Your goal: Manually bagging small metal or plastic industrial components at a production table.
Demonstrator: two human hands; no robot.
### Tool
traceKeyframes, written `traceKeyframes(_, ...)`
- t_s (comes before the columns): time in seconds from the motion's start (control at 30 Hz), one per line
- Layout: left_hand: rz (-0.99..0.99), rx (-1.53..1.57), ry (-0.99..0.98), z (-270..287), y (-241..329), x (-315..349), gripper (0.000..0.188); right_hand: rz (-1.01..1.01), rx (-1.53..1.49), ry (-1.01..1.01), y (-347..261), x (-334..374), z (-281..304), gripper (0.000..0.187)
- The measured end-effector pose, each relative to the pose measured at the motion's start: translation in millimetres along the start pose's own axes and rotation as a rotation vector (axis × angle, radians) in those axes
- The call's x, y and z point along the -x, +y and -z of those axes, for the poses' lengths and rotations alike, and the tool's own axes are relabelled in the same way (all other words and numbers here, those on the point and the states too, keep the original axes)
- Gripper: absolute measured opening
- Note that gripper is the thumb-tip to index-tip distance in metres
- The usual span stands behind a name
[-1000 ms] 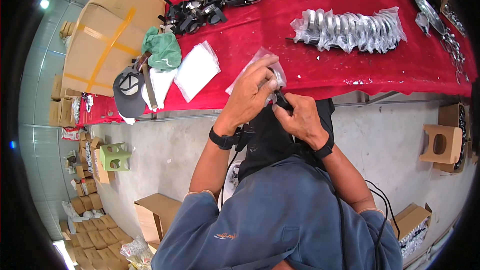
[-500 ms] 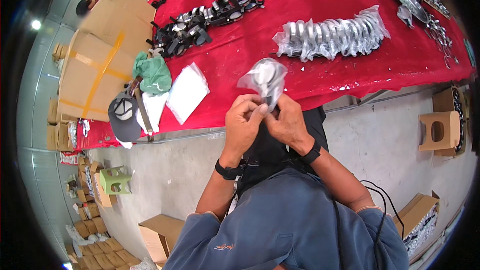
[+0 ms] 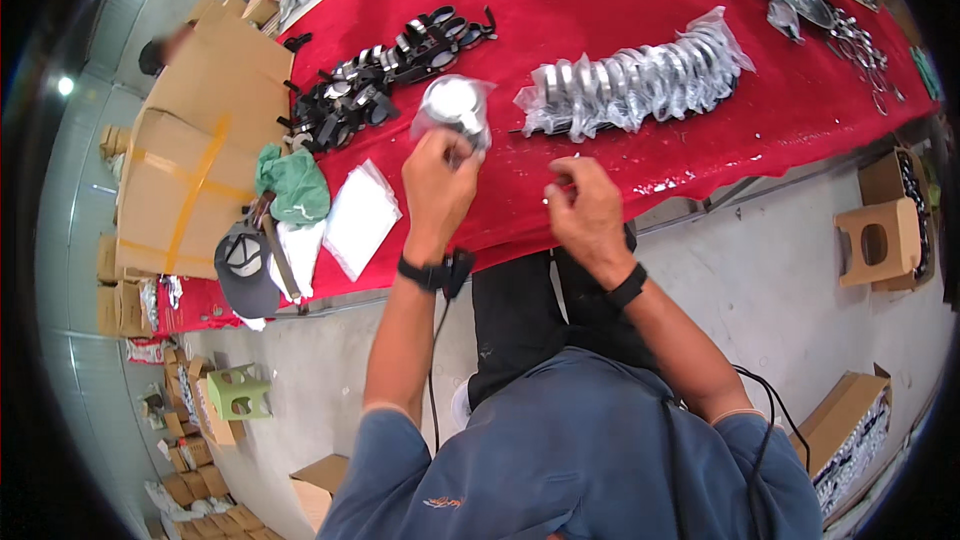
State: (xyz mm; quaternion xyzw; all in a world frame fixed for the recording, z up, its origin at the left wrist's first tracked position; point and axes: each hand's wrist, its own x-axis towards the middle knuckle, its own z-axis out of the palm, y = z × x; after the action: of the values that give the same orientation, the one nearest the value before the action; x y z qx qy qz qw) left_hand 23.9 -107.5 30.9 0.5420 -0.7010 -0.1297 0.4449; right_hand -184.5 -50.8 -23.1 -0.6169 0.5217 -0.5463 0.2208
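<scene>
- A round silvery part sealed in a clear plastic bag (image 3: 455, 105) sits just above the centre of the frame, over the red table cover (image 3: 600, 10); what kind of part it is cannot be made out through the crinkled film.
- The left hand (image 3: 438, 180) pinches the lower edge of that bag between thumb and fingers, which hide the bottom of the bag.
- The right hand (image 3: 585, 205), to the right of centre and apart from the bag, has its fingers curled with thumb and forefinger close together; whether something tiny sits between them is too small to tell.
- Both wrists carry dark bands, and a thin cable hangs from the left one.
- To the right of the bag lies a long row of bagged silvery parts (image 3: 635, 85), leaning on one another.
- To its upper left spreads a heap of black parts (image 3: 385, 75), tangled so that single pieces are hard to separate.
- At centre left lie a stack of flat clear bags (image 3: 360, 220), a green cloth (image 3: 295, 185) and a grey cap (image 3: 243, 270) at the table edge.
- Cardboard boxes (image 3: 205, 155) fill the left; the upper ones are cut off by the rim.
</scene>
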Motion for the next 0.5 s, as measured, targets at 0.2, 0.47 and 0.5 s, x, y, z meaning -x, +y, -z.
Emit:
traceKeyframes(0.2,-0.37,-0.284,-0.307,-55,-53,-81,0.011,0.056,0.154,0.087,57,-9,13,0.019)
traceKeyframes(0.47,-0.249,-0.252,-0.708,-78,-37,-90,0.016,0.199,0.27,0.108,59,-3,8,0.017)
traceKeyframes(0.5,-0.175,-0.115,-0.733,-69,-36,-87,0.017,0.19,0.264,0.097,56,-4,10,0.017)
